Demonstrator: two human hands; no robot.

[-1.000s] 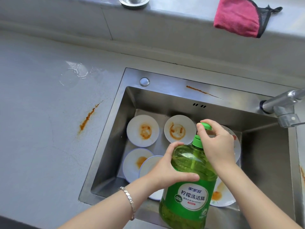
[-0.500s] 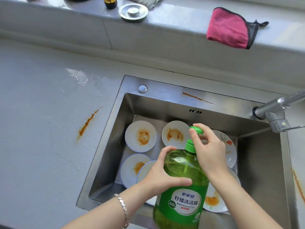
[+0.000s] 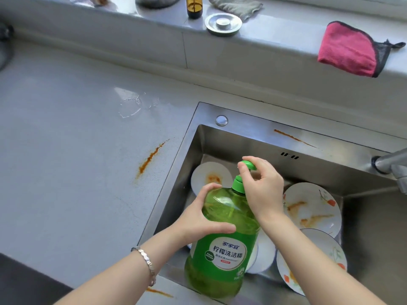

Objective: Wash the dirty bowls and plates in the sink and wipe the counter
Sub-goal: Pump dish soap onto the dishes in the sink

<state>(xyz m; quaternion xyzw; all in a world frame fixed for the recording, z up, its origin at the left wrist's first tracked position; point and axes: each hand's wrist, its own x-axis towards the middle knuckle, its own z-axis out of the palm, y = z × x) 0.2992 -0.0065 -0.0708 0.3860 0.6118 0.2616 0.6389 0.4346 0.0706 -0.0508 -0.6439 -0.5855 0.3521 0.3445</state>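
Fingers [image 3: 258, 161] of the right hand [image 3: 263, 190] curl over and pinch the green pump head [image 3: 248, 165] of the dish soap bottle [image 3: 224, 249]. The left hand [image 3: 198, 219] wraps the bottle's shoulder, thumb across the front, apparently to steady it while the pump is worked. The bottle is held above the near side of the sink [image 3: 242, 142], probably so soap falls on the dishes below. These are a stained white plate [image 3: 210, 176] at the far left, a flowered plate [image 3: 312, 208] smeared orange at the right, a second flowered plate [image 3: 315, 260] nearer, and others partly hidden. None looks washed yet. An orange streak [image 3: 152, 157] and a small puddle [image 3: 132, 104] mark the grey counter [image 3: 77, 194]. A faucet [image 3: 392, 164] juts in at the right edge. Along the ledge behind lie a pink cloth [image 3: 348, 49], a metal sink plug [image 3: 222, 24], a brown glass bottle [image 3: 193, 7] and a grey rag [image 3: 235, 5].
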